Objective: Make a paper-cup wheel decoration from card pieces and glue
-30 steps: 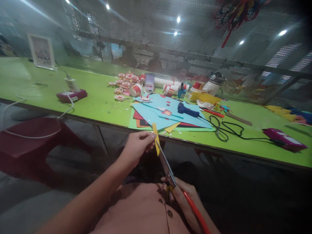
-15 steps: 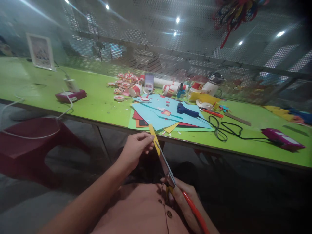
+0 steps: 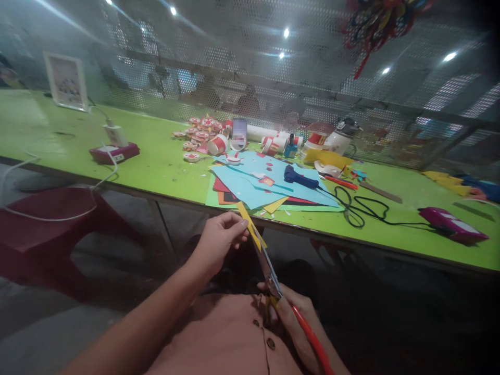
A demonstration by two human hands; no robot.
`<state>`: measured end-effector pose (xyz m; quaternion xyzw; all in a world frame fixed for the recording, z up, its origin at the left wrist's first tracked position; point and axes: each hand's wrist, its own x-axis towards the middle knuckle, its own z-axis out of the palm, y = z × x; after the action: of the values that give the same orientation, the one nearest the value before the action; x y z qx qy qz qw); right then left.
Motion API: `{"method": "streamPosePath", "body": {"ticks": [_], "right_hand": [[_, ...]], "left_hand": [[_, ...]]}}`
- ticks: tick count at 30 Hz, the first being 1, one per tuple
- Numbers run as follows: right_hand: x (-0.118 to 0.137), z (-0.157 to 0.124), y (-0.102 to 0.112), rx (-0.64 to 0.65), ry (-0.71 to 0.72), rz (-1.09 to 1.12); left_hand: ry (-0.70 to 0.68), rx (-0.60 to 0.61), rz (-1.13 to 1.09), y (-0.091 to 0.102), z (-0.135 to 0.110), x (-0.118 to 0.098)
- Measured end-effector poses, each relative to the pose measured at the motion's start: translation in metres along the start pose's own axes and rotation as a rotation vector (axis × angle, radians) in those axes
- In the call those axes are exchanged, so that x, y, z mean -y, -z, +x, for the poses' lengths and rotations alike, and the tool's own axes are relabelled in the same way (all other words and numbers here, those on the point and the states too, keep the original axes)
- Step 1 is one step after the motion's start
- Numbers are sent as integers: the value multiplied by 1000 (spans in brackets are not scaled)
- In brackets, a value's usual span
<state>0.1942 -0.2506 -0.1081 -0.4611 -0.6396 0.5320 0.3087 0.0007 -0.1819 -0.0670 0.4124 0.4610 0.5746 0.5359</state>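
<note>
My left hand pinches a narrow strip of yellow paper between thumb and fingers, just in front of the table edge. Below it, my right hand grips a pair of scissors with red handles, the blades pointing up and away from me. The blades lie along the strip, nearly closed, and the strip is split at its lower end. Behind the hands, light blue paper sheets lie on the table over red, black, orange and yellow ones.
A dark blue hot glue gun rests on the blue sheets, its black cord running to a purple power box. Behind are a pile of small red-and-white paper pieces and paper cups. A maroon stool stands left, below the green table.
The scissor blades have closed further along the yellow strip, and its lower end has split apart. Both hands stay in nearly the same place.
</note>
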Motion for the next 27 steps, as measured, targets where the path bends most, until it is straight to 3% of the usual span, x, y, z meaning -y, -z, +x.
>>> {"method": "streamPosePath", "body": {"ticks": [11,21,27], "right_hand": [[-2,0,-1,41,-41,188],[-4,-2,-3,-11,-79,233],[-3,-3,-1,27,-25,303]], "left_hand": [[8,17,22,-4,-4,-5],[17,72,-21,-1,-4,-3],[1,82,14,-3,-7,-10]]}}
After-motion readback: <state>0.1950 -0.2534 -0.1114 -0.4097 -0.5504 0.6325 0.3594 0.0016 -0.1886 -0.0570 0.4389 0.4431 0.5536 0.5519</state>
